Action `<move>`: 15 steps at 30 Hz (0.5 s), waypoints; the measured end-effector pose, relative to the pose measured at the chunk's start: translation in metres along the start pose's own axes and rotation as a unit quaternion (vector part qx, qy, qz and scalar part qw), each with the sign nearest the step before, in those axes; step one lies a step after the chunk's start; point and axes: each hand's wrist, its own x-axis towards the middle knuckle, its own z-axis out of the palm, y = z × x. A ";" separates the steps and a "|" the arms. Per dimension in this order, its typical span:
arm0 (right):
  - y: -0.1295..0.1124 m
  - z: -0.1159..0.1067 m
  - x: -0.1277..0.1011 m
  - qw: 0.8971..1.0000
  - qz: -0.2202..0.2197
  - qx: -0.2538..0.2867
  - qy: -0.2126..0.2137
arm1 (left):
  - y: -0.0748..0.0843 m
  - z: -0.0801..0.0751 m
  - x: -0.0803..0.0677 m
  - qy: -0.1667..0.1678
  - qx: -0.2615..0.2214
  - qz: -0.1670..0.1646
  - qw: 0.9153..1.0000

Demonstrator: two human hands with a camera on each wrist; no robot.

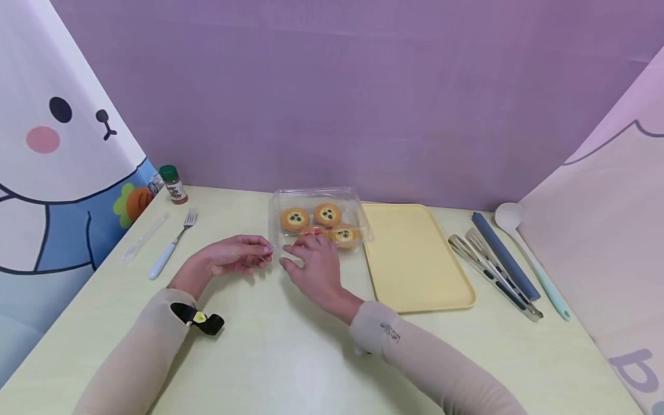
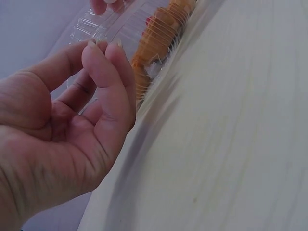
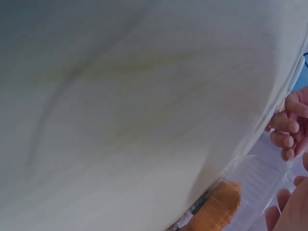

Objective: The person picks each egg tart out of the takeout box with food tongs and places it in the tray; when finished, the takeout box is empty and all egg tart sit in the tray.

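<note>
A clear plastic clamshell container [image 1: 321, 193] stands at the table's far middle, lid down, with three round orange pastries [image 1: 327, 214] inside. My right hand [image 1: 306, 248] lies over its front edge, fingers on the lid and thumb at the front lip. My left hand [image 1: 261, 253] is just left of the container's front corner. In the left wrist view the left hand [image 2: 103, 53] has its fingers curled against the thumb with nothing visible between them, close to the container [image 2: 120, 24]. The right wrist view shows a pastry [image 3: 219, 207] through the container's ribbed wall [image 3: 255, 178].
A yellow tray [image 1: 415, 253] lies right of the container. Further right are metal tongs [image 1: 493, 276], a blue-grey bar [image 1: 505, 256] and a pale spoon [image 1: 529, 253]. At left lie a fork [image 1: 171, 245], a clear plastic utensil [image 1: 142, 236] and a spice jar [image 1: 173, 184].
</note>
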 end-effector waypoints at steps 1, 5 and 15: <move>-0.001 0.002 0.000 1.000 0.005 -0.002 0.002 | 0.000 0.000 0.000 0.000 0.000 0.001 1.000; -0.003 0.007 0.000 1.000 0.024 -0.003 0.013 | -0.001 0.002 0.001 0.001 0.003 0.006 1.000; -0.010 0.016 0.002 0.998 0.042 -0.041 0.032 | -0.002 0.002 0.002 0.003 0.000 0.003 1.000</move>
